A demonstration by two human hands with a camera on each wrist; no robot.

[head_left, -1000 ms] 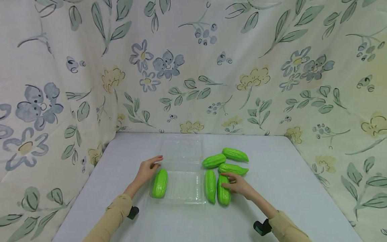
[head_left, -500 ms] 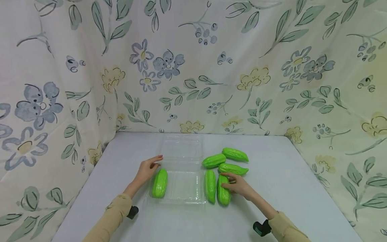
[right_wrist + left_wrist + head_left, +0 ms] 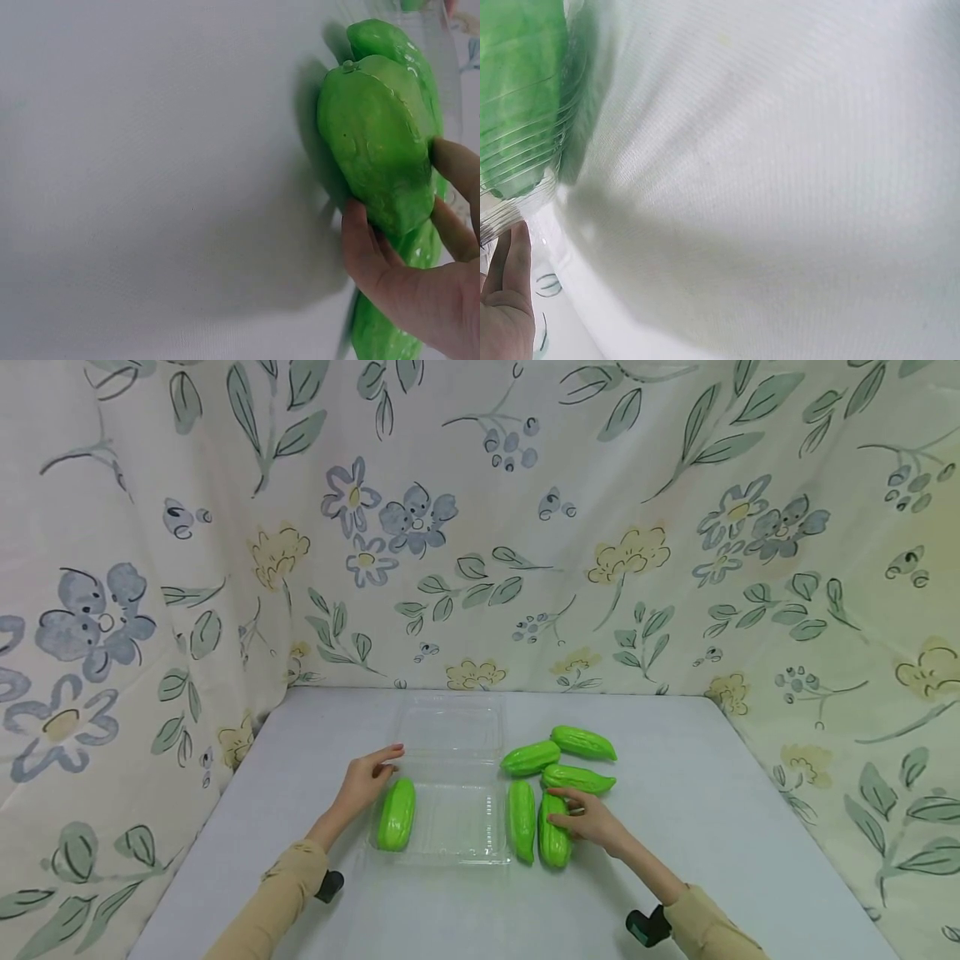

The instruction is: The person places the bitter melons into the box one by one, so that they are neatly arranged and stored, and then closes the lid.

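My right hand (image 3: 592, 820) grips a bright green bitter melon (image 3: 553, 847) lying to the right of the clear plastic clamshell container (image 3: 459, 828). In the right wrist view, its thumb and fingers lie on opposite sides of that bitter melon (image 3: 375, 131). My left hand (image 3: 363, 782) is at the container's left side near the hinge, fingers mostly straight. The left wrist view has its fingers (image 3: 517, 259) right at the container's ribbed edge (image 3: 525, 161). Another bitter melon (image 3: 397, 817) lies inside the container, along its left wall.
A loose bitter melon (image 3: 522, 822) lies between the container and the gripped one. Several more, such as the far one (image 3: 583, 743), lie behind them. The container's open lid (image 3: 450, 727) lies flat toward the back. A floral curtain (image 3: 480, 568) surrounds the white table (image 3: 675, 760).
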